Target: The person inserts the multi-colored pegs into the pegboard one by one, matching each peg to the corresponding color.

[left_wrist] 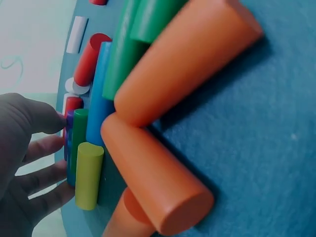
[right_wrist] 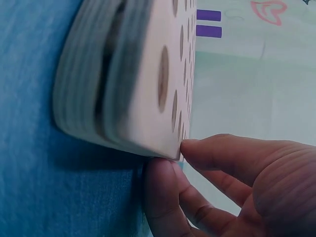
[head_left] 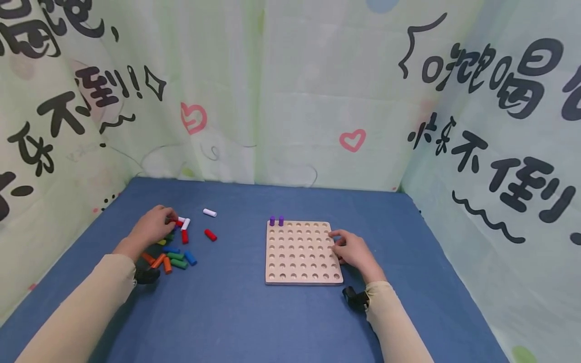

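Note:
Over a loose heap of colored pegs at the left, my left hand (head_left: 153, 225) reaches down with fingers spread. In the left wrist view its thumb and fingertips are at a purple peg (left_wrist: 69, 123), beside a green peg (left_wrist: 79, 131) and a yellow peg (left_wrist: 89, 175); no peg is seen lifted. A square wooden pegboard (head_left: 303, 252) with rows of round holes lies flat. Two purple pegs (head_left: 281, 221) stand in its back row at the left. My right hand (head_left: 356, 253) pinches the board's right edge, thumb at the top face and fingers against the side.
Orange pegs (head_left: 167, 265), green pegs (head_left: 179, 263) and blue pegs (head_left: 190, 258) lie nearest me in the heap. A white peg (head_left: 210, 213) and a red peg (head_left: 211, 235) lie apart, toward the board. Printed curtains (head_left: 299, 101) surround the blue tabletop (head_left: 227, 312).

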Tool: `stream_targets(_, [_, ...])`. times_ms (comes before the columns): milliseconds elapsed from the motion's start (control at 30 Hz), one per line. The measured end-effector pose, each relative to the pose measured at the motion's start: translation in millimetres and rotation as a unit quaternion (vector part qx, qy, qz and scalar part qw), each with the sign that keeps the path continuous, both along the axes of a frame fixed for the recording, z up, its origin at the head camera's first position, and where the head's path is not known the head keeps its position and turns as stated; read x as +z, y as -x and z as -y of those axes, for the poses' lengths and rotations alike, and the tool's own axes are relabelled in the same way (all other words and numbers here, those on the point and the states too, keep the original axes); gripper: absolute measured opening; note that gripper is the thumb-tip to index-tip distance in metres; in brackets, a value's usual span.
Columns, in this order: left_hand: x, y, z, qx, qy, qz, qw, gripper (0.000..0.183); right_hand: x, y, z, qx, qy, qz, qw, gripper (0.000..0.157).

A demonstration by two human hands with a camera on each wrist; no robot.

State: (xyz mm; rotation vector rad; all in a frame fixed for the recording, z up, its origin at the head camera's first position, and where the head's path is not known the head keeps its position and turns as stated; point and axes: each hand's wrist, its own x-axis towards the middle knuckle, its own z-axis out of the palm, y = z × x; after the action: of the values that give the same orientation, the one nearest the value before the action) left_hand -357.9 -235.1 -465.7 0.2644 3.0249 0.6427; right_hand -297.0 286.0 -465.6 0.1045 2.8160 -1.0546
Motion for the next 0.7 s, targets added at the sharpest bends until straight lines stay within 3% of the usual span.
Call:
stream_targets(200, [-1.6, -2.0, -1.1, 0.009, -0.012, 0.012, 0.9998, 0.025, -1.2, 0.2, 0.0, -0.001, 0.007, 0.001, 1.0, 0.042])
stream_targets(500, [-2.8, -5.6, -5.2, 0.008, -0.018, -0.013, 0.9997, 0.01, -0.5, 1.2, 1.0, -0.005, 0.009, 0.008, 1.0, 0.041])
stream_targets(700, [-0.9, -4.3, -4.4, -0.012, -0.002, 0.02, 0.9997, 0.019, -0.4, 0.7, 0.6, -0.002, 0.006, 0.009, 1.0, 0.042])
